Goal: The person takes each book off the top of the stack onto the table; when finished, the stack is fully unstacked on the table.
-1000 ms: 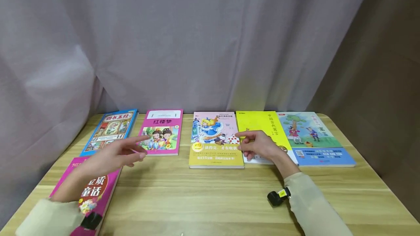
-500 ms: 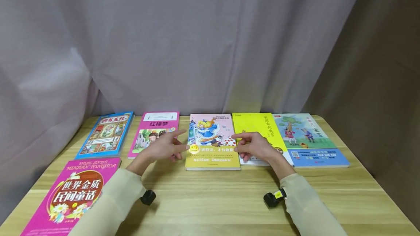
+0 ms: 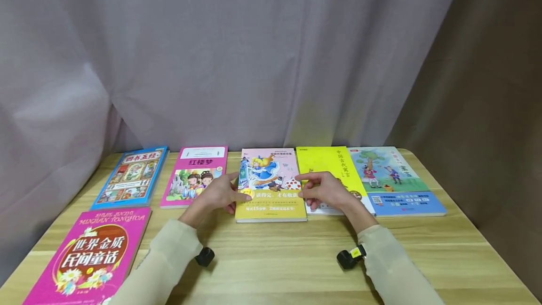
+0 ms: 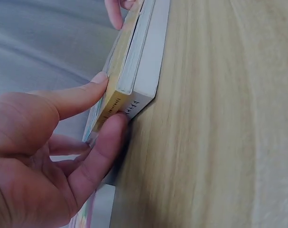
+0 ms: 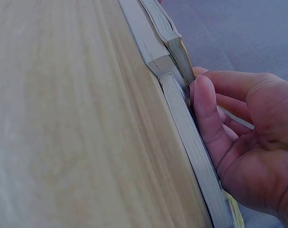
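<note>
A pink-and-yellow book (image 3: 271, 208) with a blonde girl in blue on its cover lies at the middle of the row. In the left wrist view it rests on a thicker white-edged book (image 4: 151, 61). My left hand (image 3: 218, 194) pinches its left side, one digit on the cover and others at the spine. From the opposite side, my right hand (image 3: 326, 191) pinches its right edge; the fingertips (image 5: 204, 92) meet the edge in the right wrist view. That hand is over part of the yellow book (image 3: 326, 156).
A green-and-blue book (image 3: 406, 206) lies at the right end. To the left are a pink book (image 3: 201, 161) and a blue-bordered book (image 3: 135, 173), with a large magenta book (image 3: 93, 253) nearer me. Grey curtain (image 3: 203, 60) hangs behind the wooden table (image 3: 271, 258).
My left hand has moved right from above the magenta and pink books to the pink-and-yellow book's left side. The right hand has stayed at its right edge. The view has shifted slightly.
</note>
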`<state>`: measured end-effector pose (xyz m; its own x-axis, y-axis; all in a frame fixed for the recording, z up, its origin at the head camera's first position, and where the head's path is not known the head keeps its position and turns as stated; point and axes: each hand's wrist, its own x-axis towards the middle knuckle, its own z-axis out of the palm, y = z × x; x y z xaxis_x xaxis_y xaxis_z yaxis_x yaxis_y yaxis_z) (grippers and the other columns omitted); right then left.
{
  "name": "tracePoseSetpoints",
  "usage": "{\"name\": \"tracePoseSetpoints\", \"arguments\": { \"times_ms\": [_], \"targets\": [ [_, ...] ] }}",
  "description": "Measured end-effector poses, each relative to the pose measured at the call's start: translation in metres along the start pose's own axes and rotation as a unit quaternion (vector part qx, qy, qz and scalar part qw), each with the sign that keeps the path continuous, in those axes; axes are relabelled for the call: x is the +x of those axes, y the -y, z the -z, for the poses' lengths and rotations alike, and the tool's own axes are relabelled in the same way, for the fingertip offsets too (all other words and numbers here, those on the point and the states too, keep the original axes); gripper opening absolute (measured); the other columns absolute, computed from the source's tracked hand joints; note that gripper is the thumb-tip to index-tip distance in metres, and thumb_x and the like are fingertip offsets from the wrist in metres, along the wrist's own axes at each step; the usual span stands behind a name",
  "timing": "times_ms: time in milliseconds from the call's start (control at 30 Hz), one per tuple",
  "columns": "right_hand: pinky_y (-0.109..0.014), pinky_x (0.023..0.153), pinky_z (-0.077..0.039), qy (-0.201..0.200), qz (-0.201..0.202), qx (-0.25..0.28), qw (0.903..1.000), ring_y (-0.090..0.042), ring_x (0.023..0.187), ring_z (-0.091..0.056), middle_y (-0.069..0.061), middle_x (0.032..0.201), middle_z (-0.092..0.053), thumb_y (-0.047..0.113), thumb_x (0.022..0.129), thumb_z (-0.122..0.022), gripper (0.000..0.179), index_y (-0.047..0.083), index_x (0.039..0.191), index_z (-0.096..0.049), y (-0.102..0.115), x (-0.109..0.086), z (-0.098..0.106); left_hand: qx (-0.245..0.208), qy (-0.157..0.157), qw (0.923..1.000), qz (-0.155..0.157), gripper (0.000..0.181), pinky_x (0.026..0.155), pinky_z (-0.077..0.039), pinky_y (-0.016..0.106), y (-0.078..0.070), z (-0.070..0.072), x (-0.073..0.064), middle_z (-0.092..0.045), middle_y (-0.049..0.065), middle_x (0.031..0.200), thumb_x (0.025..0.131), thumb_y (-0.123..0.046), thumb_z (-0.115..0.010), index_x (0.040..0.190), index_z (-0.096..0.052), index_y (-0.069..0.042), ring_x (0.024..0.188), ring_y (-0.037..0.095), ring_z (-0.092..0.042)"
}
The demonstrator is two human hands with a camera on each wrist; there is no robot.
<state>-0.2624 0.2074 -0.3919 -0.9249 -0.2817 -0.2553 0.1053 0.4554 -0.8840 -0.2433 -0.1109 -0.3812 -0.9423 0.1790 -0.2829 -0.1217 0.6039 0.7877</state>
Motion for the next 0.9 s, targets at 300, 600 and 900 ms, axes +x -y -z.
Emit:
{"name": "tracePoseSetpoints", "arguments": {
  "times_ms": [300,600,900],
  "targets": [
    [-0.027,0.057,-0.062,0.013,0.017,0.014,0.9997,-0.018,0.065,-0.065,-0.011,0.092,-0.066,0.007,0.093,-0.08,0.056,0.007,0.147,-0.063,-0.001,0.0,0.0,-0.065,0.021,0.9968,-0.042,0.103,0.051,-0.053,0.024,0.007,0.002,0.001,-0.062,0.007,0.079,0.091,-0.02,-0.085,0.169,-0.02,-0.006,0.052,0.014,-0.054],
    [-0.027,0.058,-0.063,0.014,0.016,0.015,0.9997,-0.019,0.066,-0.065,-0.011,0.093,-0.066,0.009,0.093,-0.081,0.057,0.008,0.147,-0.063,-0.003,0.0,0.002,-0.146,0.026,0.9872,-0.059,0.102,0.058,-0.057,0.027,0.01,0.002,0.001,-0.058,0.002,0.086,0.091,-0.012,-0.084,0.169,-0.019,-0.005,0.066,0.012,-0.057],
    [-0.026,0.059,-0.062,0.014,0.016,0.011,0.9997,-0.019,0.066,-0.064,-0.012,0.095,-0.065,0.011,0.093,-0.082,0.059,0.01,0.148,-0.061,-0.003,-0.001,0.002,-0.245,0.046,0.9674,-0.043,0.099,0.074,-0.068,0.035,0.018,-0.002,0.002,-0.053,0.006,0.1,0.092,0.003,-0.078,0.17,-0.019,-0.012,0.08,0.017,-0.066]
  ]
}}
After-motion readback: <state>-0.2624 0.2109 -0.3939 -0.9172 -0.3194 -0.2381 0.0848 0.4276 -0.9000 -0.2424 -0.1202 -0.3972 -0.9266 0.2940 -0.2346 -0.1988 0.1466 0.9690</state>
